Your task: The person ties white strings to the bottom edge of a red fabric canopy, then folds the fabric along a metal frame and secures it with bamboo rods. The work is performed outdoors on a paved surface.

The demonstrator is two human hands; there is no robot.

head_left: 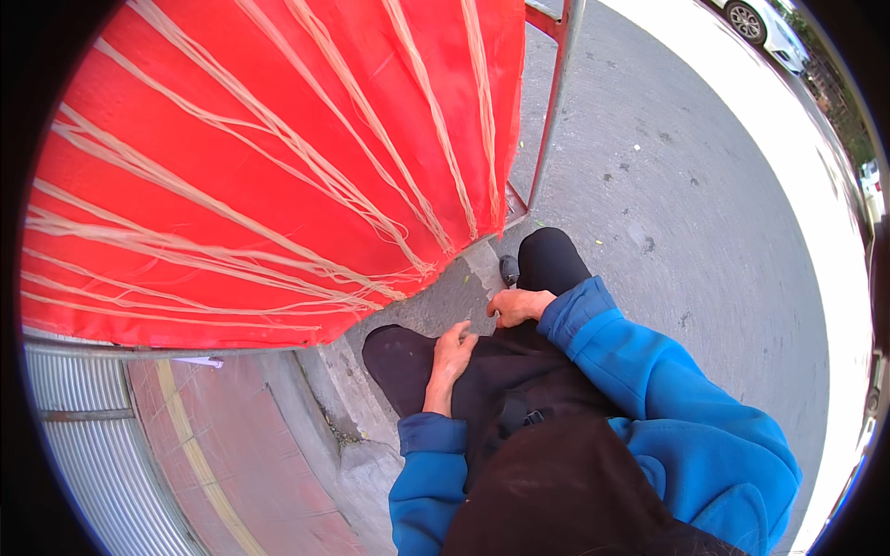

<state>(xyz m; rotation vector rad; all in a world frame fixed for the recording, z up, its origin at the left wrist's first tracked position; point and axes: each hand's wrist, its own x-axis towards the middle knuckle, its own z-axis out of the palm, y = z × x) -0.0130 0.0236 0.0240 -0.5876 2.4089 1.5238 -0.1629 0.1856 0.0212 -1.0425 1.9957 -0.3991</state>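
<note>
My left hand (451, 359) is over my left thigh, its fingers curled and thumb and forefinger close together. My right hand (519, 306) is a short way to the right over the other thigh, fingers bent inward toward the left hand. Anything between the fingertips is too small to make out. The hands are apart, just beyond the near edge of a red sheet (232, 185). Bundles of pale, thin strands (315, 162) lie across it, fanning outward, their near ends gathered along its edge.
A metal frame post (556, 111) stands at the sheet's right. Left lie a corrugated metal panel (88, 445) and paving with a yellow strip (199, 454). A concrete kerb (338, 394) runs beside my left knee. Grey road (686, 213) extends right, with a white car (765, 28) far off.
</note>
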